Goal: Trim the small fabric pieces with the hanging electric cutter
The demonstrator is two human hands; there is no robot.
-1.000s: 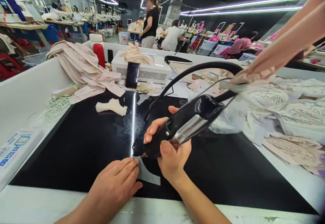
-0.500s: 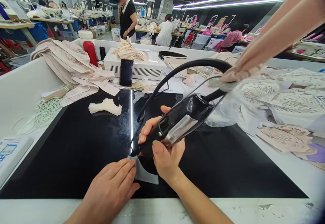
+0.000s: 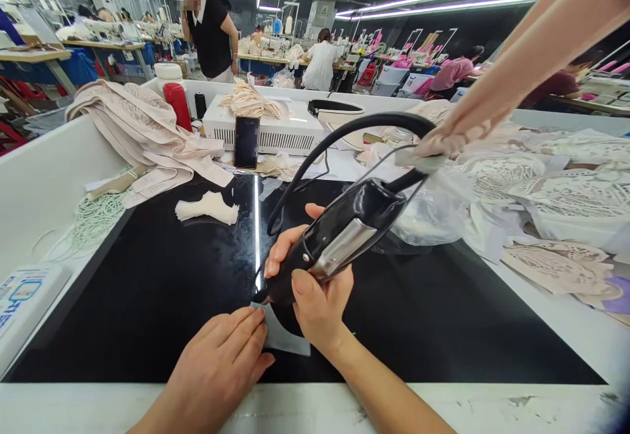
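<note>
I am wrapping my right hand (image 3: 319,299) around a black hand tool (image 3: 335,240), fingers fully closed on its body, thumb lying along the near side beside its silver panel. The tool is tilting down toward eight o'clock, its tip touching the top corner of a small grey fabric piece (image 3: 283,337). That piece is lying flat on the black surface (image 3: 162,289), close to the near edge and just below the bright light strip (image 3: 256,224) that is running toward twelve o'clock. My left hand (image 3: 221,365) is lying palm down, fingers flat and together, not gripping anything; the fingertips are pressing on the left edge of the fabric piece at nine o'clock from the tool's tip.

A thick black hose (image 3: 354,129) is arching out of the tool's back end toward one o'clock and curving round toward the back of the surface. At ten o'clock from my hands a small white lace scrap (image 3: 207,207) is lying on the black surface. Farther out at eleven o'clock a pile of beige cloth (image 3: 142,125) is draping over the white wall, with a red bottle (image 3: 178,106) behind it. At twelve o'clock a phone (image 3: 246,142) is leaning against a white box (image 3: 290,130). At two o'clock, lace pieces (image 3: 556,191) are lying heaped, and another person's arm (image 3: 531,53) is reaching in from the upper right corner.
</note>
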